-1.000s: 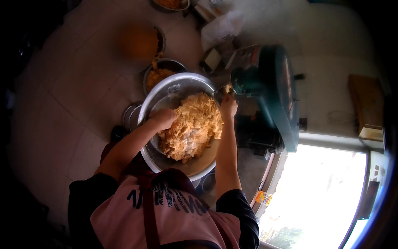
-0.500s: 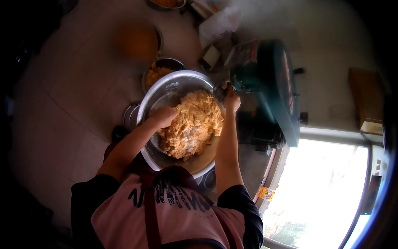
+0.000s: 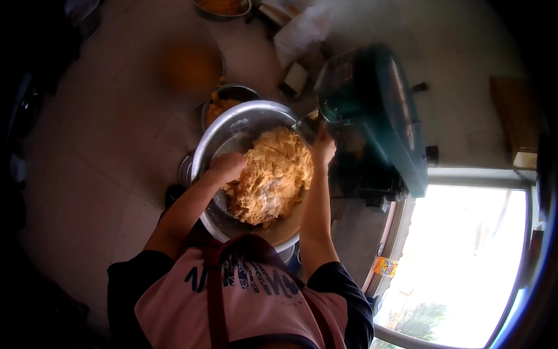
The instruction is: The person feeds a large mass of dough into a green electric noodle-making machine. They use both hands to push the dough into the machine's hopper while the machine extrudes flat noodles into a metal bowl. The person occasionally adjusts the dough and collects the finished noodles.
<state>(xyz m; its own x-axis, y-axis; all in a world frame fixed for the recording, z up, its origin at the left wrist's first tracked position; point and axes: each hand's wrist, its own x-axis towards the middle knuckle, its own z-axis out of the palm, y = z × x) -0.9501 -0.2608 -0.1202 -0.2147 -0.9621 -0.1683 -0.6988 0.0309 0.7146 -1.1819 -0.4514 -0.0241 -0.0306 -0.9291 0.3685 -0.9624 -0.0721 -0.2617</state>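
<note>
A large lump of rough orange-yellow dough [image 3: 276, 174], with pale floury patches, lies in a wide metal bowl [image 3: 204, 136] in front of me. My left hand [image 3: 229, 167] is inside the bowl, fingers curled in at the dough's left edge; the fingertips are hidden. At the bowl's right rim my right hand [image 3: 323, 146] is closed round a flat metal blade [image 3: 306, 123] with bits of dough on it. This blade is over the rim, beside the green machine; its handle is hidden in my grip.
A green machine [image 3: 386, 116] stands close at the right of the bowl. Behind it is a smaller bowl of orange pieces [image 3: 218, 109]; another bowl [image 3: 224, 7] sits farther off. A white bag [image 3: 302, 35] lies at the back. The bright window [image 3: 453, 262] is at lower right.
The view has shifted slightly. My right hand has tilted the blade a little, so more of its face shows. My left hand stays at the dough's left edge.
</note>
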